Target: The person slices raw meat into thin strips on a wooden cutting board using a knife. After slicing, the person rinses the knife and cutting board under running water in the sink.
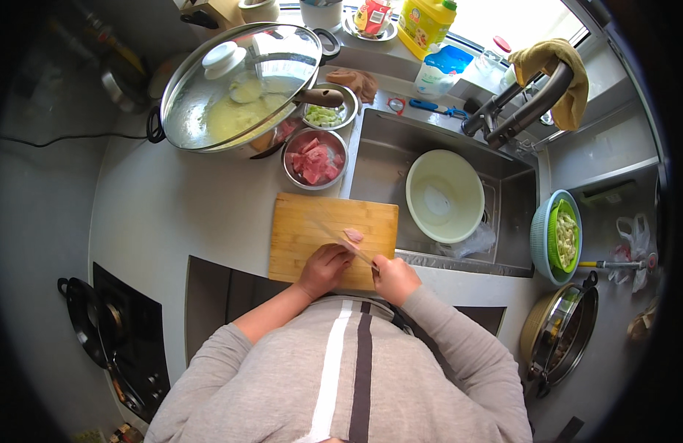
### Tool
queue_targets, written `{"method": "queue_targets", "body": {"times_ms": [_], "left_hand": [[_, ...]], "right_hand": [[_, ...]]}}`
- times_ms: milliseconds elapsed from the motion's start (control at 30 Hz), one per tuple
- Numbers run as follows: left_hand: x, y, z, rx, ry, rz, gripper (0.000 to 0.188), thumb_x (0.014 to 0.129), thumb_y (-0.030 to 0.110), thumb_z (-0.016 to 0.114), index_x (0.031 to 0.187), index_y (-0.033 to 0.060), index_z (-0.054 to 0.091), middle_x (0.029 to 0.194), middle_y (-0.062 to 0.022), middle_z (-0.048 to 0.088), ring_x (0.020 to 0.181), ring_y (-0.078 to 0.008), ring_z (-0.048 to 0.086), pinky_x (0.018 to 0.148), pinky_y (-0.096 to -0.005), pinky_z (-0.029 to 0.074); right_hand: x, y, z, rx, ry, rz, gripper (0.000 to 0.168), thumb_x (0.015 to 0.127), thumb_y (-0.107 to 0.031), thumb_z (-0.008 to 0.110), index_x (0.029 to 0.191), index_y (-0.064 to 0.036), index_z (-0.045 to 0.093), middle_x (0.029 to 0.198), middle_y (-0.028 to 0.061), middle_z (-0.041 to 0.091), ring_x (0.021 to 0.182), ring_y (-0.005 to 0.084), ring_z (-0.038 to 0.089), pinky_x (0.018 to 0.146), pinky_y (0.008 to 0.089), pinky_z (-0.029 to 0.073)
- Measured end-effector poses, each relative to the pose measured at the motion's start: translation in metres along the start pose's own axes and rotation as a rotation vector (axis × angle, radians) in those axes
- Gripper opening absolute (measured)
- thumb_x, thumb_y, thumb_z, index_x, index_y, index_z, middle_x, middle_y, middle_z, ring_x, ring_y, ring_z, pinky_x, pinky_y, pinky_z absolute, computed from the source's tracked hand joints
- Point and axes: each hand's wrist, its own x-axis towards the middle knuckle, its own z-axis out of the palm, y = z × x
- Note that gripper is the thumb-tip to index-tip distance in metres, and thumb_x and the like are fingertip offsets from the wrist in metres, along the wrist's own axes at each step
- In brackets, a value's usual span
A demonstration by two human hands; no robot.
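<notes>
A wooden cutting board (pixel 297 232) lies at the counter's front edge, partly beside the sink. My right hand (pixel 398 278) grips the handle of a kitchen knife (pixel 341 241), its blade slanting up and left across the board. The blade's far end is blurred. My left hand (pixel 326 268) is curled low on the board, close against the blade, and what its fingers press on is mostly hidden. Just beyond the blade sits a small slice of raw meat (pixel 353 235). Behind the board, a steel bowl (pixel 286 166) contains cut raw meat (pixel 315 163).
A large lidded pot (pixel 178 135) stands at the back left, beside a bowl of chopped greens (pixel 323 116). In the steel sink (pixel 380 160) rests a pale plastic basin (pixel 445 188) under the faucet (pixel 532 111). Baskets (pixel 540 243) line the right; a cooktop (pixel 136 332) is left.
</notes>
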Motion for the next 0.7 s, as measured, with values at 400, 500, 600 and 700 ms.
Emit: {"method": "queue_targets", "body": {"times_ms": [400,500,600,700], "left_hand": [[-0.002,-0.003,0.002,-0.006,-0.022,0.013,0.027,0.073,0.005,0.069,0.1,0.006,0.064,0.101,-0.0094,0.063,0.09,-0.029,0.061,0.077,-0.0375,0.052],[-0.006,-0.005,0.003,0.013,-0.031,0.007,0.025,0.074,0.004,0.068,0.098,0.0063,0.065,0.101,-0.0087,0.063,0.089,-0.0279,0.062,0.076,-0.0369,0.052],[-0.006,-0.003,0.0,0.014,-0.052,-0.001,0.023,0.074,0.004,0.067,0.096,0.007,0.065,0.101,-0.007,0.063,0.089,-0.0263,0.061,0.075,-0.0356,0.052],[-0.003,0.0,-0.003,0.012,-0.057,-0.006,0.022,0.074,0.004,0.066,0.096,0.0078,0.065,0.1,-0.0054,0.063,0.09,-0.0248,0.061,0.075,-0.0344,0.052]], "right_hand": [[0.0,-0.006,-0.017,-0.117,-0.191,0.009,0.016,0.077,-0.012,0.057,0.089,-0.001,0.06,0.083,0.0232,0.065,0.081,0.04,0.064,0.072,0.0478,0.052],[0.015,-0.004,-0.013,-0.112,-0.232,-0.001,0.017,0.076,-0.011,0.057,0.09,-0.001,0.06,0.087,0.0234,0.066,0.085,0.0396,0.065,0.075,0.0482,0.052],[0.031,-0.014,-0.011,-0.119,-0.254,0.013,0.026,0.077,-0.012,0.057,0.102,-0.004,0.061,0.091,0.0228,0.066,0.089,0.0392,0.064,0.077,0.047,0.052],[0.039,-0.016,-0.006,-0.07,-0.212,0.016,0.035,0.078,-0.013,0.058,0.113,-0.007,0.059,0.094,0.0228,0.066,0.091,0.0385,0.064,0.077,0.0459,0.052]]}}
